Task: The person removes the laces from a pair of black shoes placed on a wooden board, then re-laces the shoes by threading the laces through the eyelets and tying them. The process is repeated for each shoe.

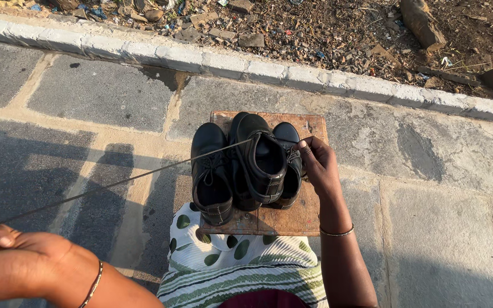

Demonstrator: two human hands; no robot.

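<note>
Black lace-up shoes sit on a small wooden board [292, 219] on the stone pavement. One shoe [211, 174] lies flat on the left. Another shoe [263, 162] stands tilted on top of a third one [289, 140] at the right. My right hand [319, 166] rests against the right side of the tilted shoe, fingers pinched at its laces. A long thin lace [144, 175] runs taut from that shoe to my left hand [15, 262], which is closed on its end at the lower left.
A white-painted curb [201, 57] crosses the top, with dirt, stones and litter [338, 31] beyond it. Grey paving slabs lie all around. My lap in green-spotted white cloth [229, 262] is just below the board.
</note>
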